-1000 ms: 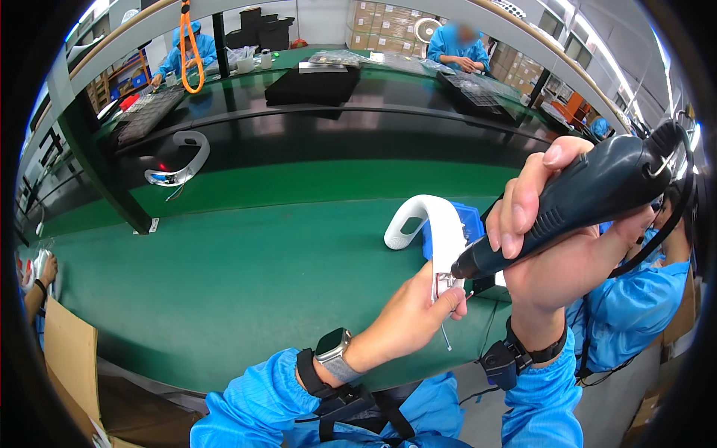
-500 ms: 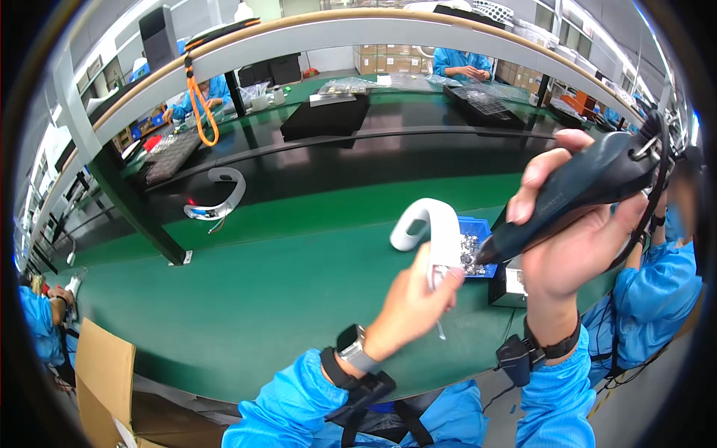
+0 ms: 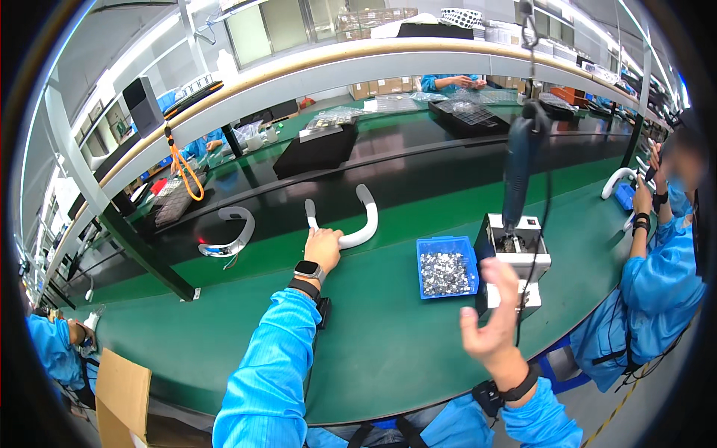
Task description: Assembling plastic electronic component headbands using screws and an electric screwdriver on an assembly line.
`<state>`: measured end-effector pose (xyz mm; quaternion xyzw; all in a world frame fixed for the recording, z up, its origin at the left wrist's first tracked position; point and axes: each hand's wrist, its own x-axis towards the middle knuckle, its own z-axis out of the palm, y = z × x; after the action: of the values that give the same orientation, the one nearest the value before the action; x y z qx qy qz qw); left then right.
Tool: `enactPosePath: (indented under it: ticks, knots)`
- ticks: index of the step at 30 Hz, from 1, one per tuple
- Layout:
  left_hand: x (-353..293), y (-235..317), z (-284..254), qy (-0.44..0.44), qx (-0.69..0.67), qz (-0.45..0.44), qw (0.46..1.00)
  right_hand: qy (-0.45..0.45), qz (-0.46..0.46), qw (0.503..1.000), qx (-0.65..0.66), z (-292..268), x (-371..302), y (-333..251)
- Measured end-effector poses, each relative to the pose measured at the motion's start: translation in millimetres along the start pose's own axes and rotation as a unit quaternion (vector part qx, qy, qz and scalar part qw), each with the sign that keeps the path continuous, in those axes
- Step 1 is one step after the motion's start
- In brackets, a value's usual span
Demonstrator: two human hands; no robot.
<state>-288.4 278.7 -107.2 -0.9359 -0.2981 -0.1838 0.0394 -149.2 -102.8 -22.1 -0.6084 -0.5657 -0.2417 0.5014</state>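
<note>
My left hand (image 3: 323, 250) reaches to the far side of the green work surface, its fingers closed round a white U-shaped plastic shell (image 3: 364, 230). The shell's curved arms point away from me. My right hand (image 3: 493, 317) is empty with fingers apart, slightly blurred, in front of a small grey-white box machine (image 3: 515, 261). Above that machine an electric screwdriver (image 3: 517, 172) hangs upright on a cord, its tip down at the machine's top opening. Between my hands sits a blue tray (image 3: 446, 242) of small metal parts.
Another white U-shaped shell (image 3: 237, 243), with wires and a red light, lies to the left. A dark belt (image 3: 284, 198) runs behind the green surface (image 3: 373, 336). A metal post (image 3: 142, 239) stands at left, an open carton (image 3: 123, 388) below. A co-worker in blue (image 3: 657, 291) works at right.
My right hand has let go of the screwdriver, which now hangs over the machine. My left hand has carried the white shell away from me and leftward, to the far edge. The view has shifted.
</note>
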Motion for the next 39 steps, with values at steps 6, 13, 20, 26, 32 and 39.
enactPosePath:
  ticks: [6, 13, 20, 26, 32, 39]
  knots:
    - [-15.1, 30.3, -28.4, 0.134, -0.21, -0.024, 0.968, -0.191, 0.134, 0.972, -0.023, 41.2, -5.6, 17.6]
    - [-107.0, 104.0, -72.8, -0.125, -0.74, -0.103, 0.653, -0.34, 0.097, 0.912, -0.206, 93.6, 2.0, 63.0]
    - [-145.2, 87.7, -35.7, -0.14, -0.761, -0.155, 0.614, -0.343, 0.139, 0.907, -0.201, 106.5, 0.7, 73.4]
    - [-146.3, 79.5, -34.2, -0.095, -0.764, -0.155, 0.619, -0.175, 0.063, 0.981, -0.054, 107.4, 9.4, 65.8]
    - [-153.6, 71.2, -26.6, -0.081, -0.778, -0.177, 0.597, -0.192, 0.103, 0.975, -0.038, 126.4, 5.8, 57.3]
    - [-139.5, 95.6, -23.4, -0.053, -0.771, -0.144, 0.618, -0.23, 0.139, 0.963, 0.02, 102.1, -17.0, 155.2]
